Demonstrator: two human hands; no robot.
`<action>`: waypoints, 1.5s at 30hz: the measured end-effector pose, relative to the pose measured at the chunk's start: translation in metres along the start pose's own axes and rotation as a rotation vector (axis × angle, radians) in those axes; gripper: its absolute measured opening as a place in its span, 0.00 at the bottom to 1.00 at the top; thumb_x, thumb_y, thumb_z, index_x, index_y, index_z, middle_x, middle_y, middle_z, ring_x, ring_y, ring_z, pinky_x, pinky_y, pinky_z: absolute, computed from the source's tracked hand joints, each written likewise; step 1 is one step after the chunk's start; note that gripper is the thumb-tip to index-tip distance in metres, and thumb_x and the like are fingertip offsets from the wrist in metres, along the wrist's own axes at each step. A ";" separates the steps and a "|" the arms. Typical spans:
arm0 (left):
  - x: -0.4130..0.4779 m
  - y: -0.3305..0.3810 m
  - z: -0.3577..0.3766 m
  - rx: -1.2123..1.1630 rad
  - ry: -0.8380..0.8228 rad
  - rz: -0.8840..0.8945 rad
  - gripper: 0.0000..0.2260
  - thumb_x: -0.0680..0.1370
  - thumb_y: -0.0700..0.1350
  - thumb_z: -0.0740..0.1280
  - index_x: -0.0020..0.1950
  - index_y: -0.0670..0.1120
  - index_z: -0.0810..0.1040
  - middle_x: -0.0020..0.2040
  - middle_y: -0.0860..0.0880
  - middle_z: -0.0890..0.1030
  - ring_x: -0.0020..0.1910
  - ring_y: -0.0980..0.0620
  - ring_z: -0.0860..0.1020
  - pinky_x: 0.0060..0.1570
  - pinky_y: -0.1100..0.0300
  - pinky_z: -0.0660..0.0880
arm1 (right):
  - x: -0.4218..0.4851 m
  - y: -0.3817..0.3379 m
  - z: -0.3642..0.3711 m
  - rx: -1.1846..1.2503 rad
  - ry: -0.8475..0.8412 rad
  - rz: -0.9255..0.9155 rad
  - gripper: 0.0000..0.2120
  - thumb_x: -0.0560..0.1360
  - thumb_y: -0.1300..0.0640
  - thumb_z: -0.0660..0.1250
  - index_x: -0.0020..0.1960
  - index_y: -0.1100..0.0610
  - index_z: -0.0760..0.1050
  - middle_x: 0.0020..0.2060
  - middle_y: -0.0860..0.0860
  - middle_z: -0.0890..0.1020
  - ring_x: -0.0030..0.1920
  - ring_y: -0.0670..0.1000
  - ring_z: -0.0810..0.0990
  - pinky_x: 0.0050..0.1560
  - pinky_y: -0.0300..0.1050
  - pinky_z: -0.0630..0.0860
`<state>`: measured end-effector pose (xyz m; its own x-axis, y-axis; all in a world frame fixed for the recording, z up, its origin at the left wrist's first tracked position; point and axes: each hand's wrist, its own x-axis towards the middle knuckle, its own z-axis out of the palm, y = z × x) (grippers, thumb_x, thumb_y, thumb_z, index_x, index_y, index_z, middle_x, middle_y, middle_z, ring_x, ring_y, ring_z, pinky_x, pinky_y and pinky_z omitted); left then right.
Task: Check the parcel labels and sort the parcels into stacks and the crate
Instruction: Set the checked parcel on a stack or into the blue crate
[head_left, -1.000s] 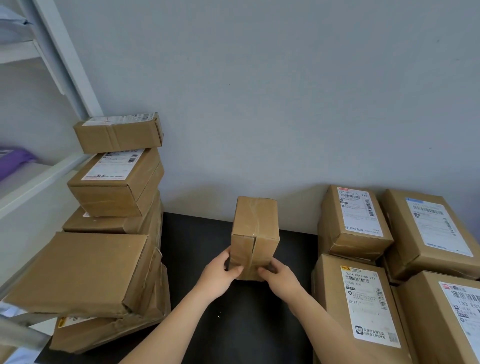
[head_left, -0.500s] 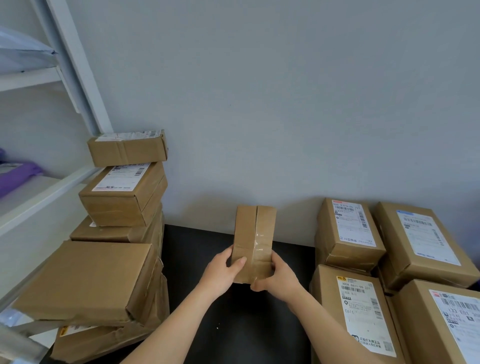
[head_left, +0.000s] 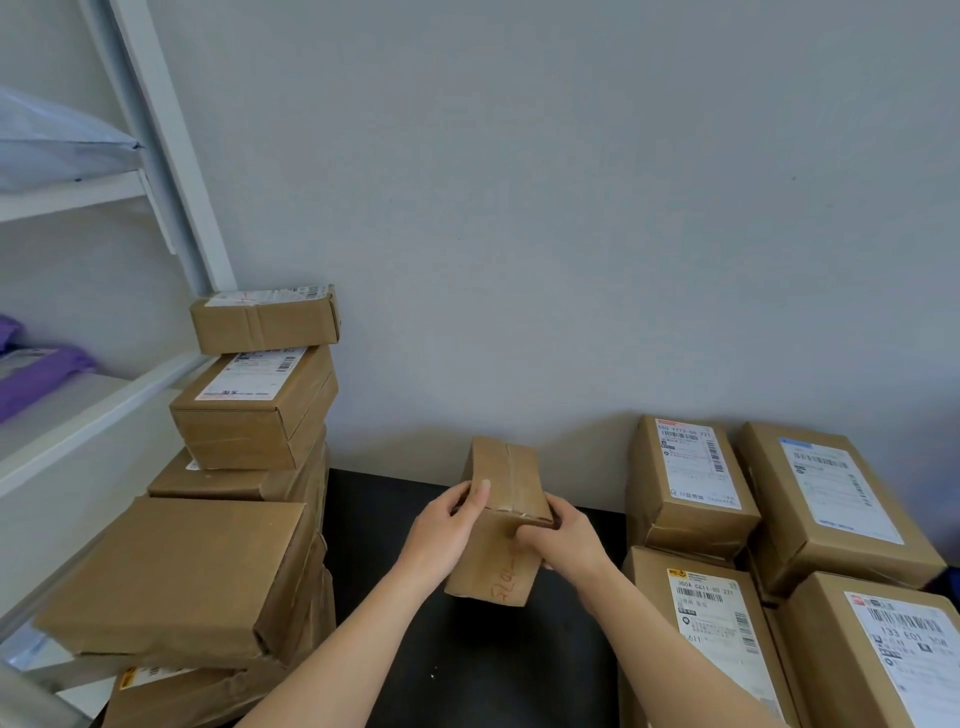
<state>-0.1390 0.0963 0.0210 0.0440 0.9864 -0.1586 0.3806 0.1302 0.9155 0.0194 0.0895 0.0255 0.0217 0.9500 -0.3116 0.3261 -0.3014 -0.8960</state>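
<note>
I hold a small brown cardboard parcel (head_left: 506, 519) over the black table (head_left: 483, 675), between both hands. My left hand (head_left: 447, 530) grips its left side, fingers curled over the taped top face. My right hand (head_left: 563, 543) grips its right side. The face turned towards me bears orange handwriting; no printed label shows on it. A stack of parcels (head_left: 249, 467) rises on the left, topped by a small labelled box (head_left: 265, 319). On the right lie several labelled parcels (head_left: 691, 483).
A white shelf unit (head_left: 104, 395) stands at the left with purple and grey mailer bags on it. The grey wall runs right behind the table. A large plain box (head_left: 176, 571) juts out of the left stack towards me.
I have tipped the parcel so its top leans away and the handwritten face has come into sight. My hands shifted round it. The view dropped a little.
</note>
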 end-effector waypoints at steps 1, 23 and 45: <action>-0.001 0.003 0.000 -0.018 0.007 0.008 0.26 0.76 0.65 0.56 0.71 0.54 0.68 0.61 0.58 0.74 0.57 0.59 0.70 0.56 0.61 0.67 | 0.000 -0.003 -0.001 0.013 0.021 -0.012 0.24 0.71 0.59 0.69 0.66 0.50 0.70 0.51 0.48 0.79 0.52 0.49 0.77 0.50 0.44 0.76; 0.013 0.008 -0.001 0.041 0.054 -0.113 0.26 0.76 0.61 0.63 0.69 0.49 0.68 0.56 0.53 0.76 0.54 0.52 0.77 0.55 0.53 0.77 | 0.005 -0.027 -0.003 -0.008 0.050 -0.042 0.20 0.75 0.50 0.67 0.66 0.52 0.72 0.51 0.47 0.79 0.51 0.48 0.79 0.47 0.40 0.76; 0.026 0.008 -0.008 -0.215 -0.034 -0.327 0.21 0.77 0.52 0.67 0.68 0.47 0.68 0.52 0.51 0.76 0.44 0.55 0.76 0.35 0.59 0.76 | 0.017 -0.014 0.013 0.033 -0.027 0.046 0.20 0.77 0.49 0.62 0.67 0.52 0.68 0.52 0.48 0.78 0.52 0.49 0.78 0.54 0.45 0.75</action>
<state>-0.1422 0.1237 0.0275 -0.0160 0.8857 -0.4639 0.1774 0.4591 0.8705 0.0024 0.1085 0.0289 0.0101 0.9327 -0.3606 0.2940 -0.3475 -0.8904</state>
